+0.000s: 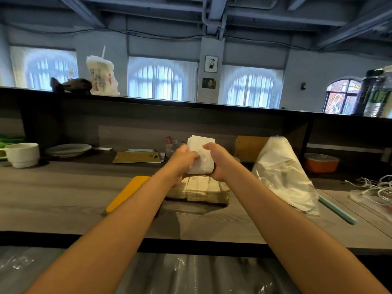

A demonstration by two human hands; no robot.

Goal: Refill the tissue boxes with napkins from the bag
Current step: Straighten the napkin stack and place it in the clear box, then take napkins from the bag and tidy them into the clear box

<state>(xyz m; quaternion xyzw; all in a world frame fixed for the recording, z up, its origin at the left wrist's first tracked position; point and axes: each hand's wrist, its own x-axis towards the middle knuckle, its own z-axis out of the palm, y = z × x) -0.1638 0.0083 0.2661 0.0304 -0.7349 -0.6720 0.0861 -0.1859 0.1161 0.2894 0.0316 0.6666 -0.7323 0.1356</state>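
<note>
A stack of white napkins (201, 153) stands upright above the middle of the counter, gripped from both sides. My left hand (182, 161) holds its left edge and my right hand (216, 160) holds its right edge. Just below the hands lies a low tan tissue box (201, 190) on the counter, partly hidden by my wrists. A clear plastic bag (282, 172) with white napkins inside stands to the right of the box. A yellow flat lid (125, 194) lies left of the box.
A white cup (23, 154) and a plate (68, 150) sit at the far left. An orange container (321, 163) and white cables (375, 187) are at the right. A pale blue strip (337, 210) lies by the bag. A raised ledge runs behind the counter.
</note>
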